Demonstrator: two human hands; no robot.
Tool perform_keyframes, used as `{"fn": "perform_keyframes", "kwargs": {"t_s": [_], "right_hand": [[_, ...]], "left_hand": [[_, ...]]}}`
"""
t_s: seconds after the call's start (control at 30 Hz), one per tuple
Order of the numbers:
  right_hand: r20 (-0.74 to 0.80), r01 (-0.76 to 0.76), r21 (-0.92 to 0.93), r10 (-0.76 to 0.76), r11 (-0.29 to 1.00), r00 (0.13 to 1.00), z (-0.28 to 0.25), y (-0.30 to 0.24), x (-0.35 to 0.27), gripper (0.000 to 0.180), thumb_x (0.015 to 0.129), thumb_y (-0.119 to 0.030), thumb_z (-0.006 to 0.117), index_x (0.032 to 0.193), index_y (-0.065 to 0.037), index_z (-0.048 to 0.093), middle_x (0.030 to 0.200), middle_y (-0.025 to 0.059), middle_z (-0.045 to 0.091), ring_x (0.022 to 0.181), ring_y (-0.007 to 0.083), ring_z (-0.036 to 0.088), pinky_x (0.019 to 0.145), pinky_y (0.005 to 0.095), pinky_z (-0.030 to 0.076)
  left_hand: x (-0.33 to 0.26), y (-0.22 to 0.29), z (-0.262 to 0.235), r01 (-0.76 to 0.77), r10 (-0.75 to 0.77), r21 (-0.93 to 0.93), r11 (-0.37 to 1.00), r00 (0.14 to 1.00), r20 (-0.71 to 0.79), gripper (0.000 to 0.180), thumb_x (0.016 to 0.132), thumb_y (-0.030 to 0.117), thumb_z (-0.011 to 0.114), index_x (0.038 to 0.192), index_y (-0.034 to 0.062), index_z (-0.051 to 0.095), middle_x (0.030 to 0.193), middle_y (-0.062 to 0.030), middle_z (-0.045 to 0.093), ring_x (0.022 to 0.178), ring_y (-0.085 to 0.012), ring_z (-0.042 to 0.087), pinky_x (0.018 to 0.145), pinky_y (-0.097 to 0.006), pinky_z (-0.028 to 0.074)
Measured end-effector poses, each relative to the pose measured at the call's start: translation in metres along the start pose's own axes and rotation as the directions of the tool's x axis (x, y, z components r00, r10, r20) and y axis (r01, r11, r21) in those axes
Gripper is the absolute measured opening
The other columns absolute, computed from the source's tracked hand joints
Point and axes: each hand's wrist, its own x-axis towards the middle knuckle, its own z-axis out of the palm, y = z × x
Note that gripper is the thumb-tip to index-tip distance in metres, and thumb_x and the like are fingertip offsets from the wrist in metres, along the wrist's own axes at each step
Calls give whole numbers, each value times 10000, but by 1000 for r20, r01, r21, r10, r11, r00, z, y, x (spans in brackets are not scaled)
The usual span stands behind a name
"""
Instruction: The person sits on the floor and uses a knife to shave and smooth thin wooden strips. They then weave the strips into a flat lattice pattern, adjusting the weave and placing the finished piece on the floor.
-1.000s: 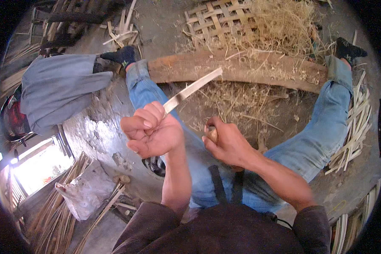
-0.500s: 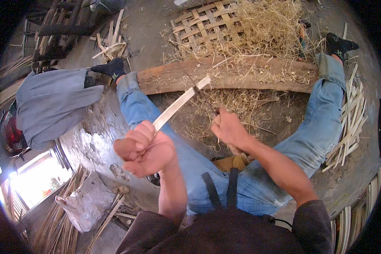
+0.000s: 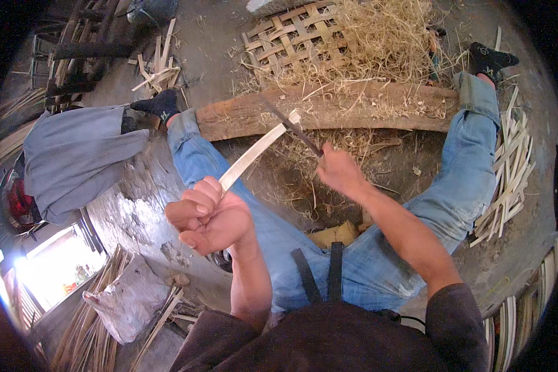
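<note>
My left hand is closed around the near end of a pale split strip, perhaps bamboo, which slants up and away to the right. In my right hand is the handle end of a long, dark-bladed knife. Its blade crosses the strip close to the far end, where a small pale curl shows. Both hands are above the floor between my spread legs. Beyond them lies a wooden plank strewn with shavings.
A woven lattice and a heap of shavings lie beyond the plank. Cut strips are piled by my right leg. A grey cloth hangs at left, above a pale sack and long thin sticks.
My right hand has moved slightly away from me and to the right, and the knife now shows more clearly across the strip. My left hand stays nearly in place.
</note>
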Motion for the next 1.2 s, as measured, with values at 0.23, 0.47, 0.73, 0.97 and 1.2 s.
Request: {"fn": "perform_keyframes", "kwargs": {"t_s": [0.23,0.47,0.73,0.97,1.2], "right_hand": [[-50,-84,40,86,996,995,-3,19,2,337,788,-146,577,998,110,513,754,304,628,758,470,637,695,516,521],[-110,-109,-25,106,994,988,2,35,-2,370,783,-176,611,1030,87,529,793,301,634,805,453,643,740,512,516],[-202,-6,-5,5,1000,979,5,30,-6,358,797,-172,620,980,106,488,766,294,621,764,466,625,699,499,506],[-78,-47,62,51,997,996,4,-14,-17,371,811,-206,610,983,104,500,760,281,622,750,445,633,692,502,515],[-66,224,79,-219,972,974,39,-41,-43,401,870,-240,600,959,125,461,712,279,617,677,434,647,599,468,533]], "left_hand": [[-3,5,9,-16,16,-4,1000,999,-52,540,914,560,502,719,85,332,533,18,275,451,-69,202,444,-262,154],[2,4,9,-60,61,15,998,996,-71,521,933,553,454,726,89,337,537,24,254,450,-72,193,442,-260,150],[26,25,-18,-168,165,-27,985,982,-93,496,967,534,371,741,93,354,529,34,220,446,-65,167,436,-246,138],[18,-4,-1,-44,38,-22,999,969,-245,324,919,352,422,701,113,442,487,32,233,418,-72,174,418,-246,122],[36,-8,6,154,-58,160,975,872,-485,366,947,384,378,680,135,368,512,39,206,432,-66,154,409,-226,124]]}}
